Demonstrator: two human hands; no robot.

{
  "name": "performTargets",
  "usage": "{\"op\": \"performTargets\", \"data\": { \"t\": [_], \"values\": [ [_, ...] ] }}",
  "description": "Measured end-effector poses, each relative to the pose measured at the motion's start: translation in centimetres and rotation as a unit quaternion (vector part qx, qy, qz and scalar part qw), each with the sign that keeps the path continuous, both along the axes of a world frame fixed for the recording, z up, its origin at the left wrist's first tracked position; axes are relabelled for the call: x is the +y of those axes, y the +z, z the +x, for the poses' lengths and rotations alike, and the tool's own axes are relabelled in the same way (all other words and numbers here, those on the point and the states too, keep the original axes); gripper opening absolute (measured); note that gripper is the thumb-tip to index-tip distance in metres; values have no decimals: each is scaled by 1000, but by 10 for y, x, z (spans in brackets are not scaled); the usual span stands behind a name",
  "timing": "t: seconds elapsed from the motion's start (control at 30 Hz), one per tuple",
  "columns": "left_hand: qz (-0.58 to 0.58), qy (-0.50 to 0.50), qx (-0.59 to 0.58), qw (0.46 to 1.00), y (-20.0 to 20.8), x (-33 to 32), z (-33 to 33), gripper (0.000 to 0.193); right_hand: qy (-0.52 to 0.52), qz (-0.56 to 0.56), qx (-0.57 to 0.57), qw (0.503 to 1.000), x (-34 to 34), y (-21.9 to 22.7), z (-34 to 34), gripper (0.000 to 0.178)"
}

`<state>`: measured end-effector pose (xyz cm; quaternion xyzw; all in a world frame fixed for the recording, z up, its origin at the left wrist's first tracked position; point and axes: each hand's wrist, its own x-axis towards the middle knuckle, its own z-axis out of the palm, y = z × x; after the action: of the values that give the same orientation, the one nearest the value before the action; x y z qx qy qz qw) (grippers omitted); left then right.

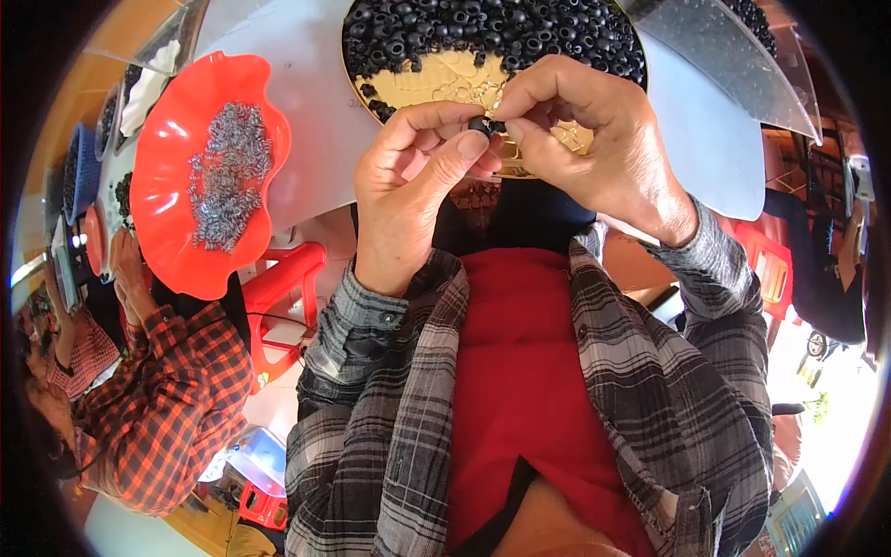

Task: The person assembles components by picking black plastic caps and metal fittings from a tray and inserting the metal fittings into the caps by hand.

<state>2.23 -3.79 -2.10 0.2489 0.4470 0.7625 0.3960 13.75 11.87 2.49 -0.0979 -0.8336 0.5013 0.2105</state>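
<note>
Both hands meet over the near edge of a round gold tray (408, 86). My left hand (404, 190) pinches a small black plastic part (479, 123) between thumb and fingers. My right hand (617, 139) is closed in a pinch at the part's right side, its thumb and index fingertips touching or nearly touching it. Whether a second tiny piece sits in the right fingertips is hard to make out. Many black ring-shaped plastic parts (501, 28) heap over the tray's far side. To the left, a wavy-rimmed red bowl (162, 167) holds a pile of small metal springs (227, 176).
A pale table (311, 121) lies under the tray and bowl. Clear plastic panels (733, 74) rise at the far right and far left. A blue basket (83, 172) stands at the left. Beside me sits a person in an orange checked sleeve (176, 399), near a red stool (288, 278).
</note>
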Motion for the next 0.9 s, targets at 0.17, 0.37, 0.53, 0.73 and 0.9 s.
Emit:
{"op": "performTargets", "data": {
  "t": [0.17, 0.37, 0.53, 0.73, 0.9],
  "values": [
    [-18, -6, 3, 1000, 5, 2, 5, 23, -14, 106, 23, 994, -2, 1, 3, 17],
    [-40, -2, 52, 998, 2, 4, 3, 21, -13, 188, 65, 980, -1, -2, -3, 16],
    [-8, -55, -65, 996, -7, 1, -13, 22, -6, 24, -8, 1000, 1, -6, -6, 17],
    [-8, -61, -82, 995, -8, 1, -19, 24, -9, -38, 1, 999, 2, -4, -10, 16],
    [-11, -58, -67, 996, -7, 0, -20, 24, -2, 63, 6, 998, -1, -5, -16, 17]
  ]
}}
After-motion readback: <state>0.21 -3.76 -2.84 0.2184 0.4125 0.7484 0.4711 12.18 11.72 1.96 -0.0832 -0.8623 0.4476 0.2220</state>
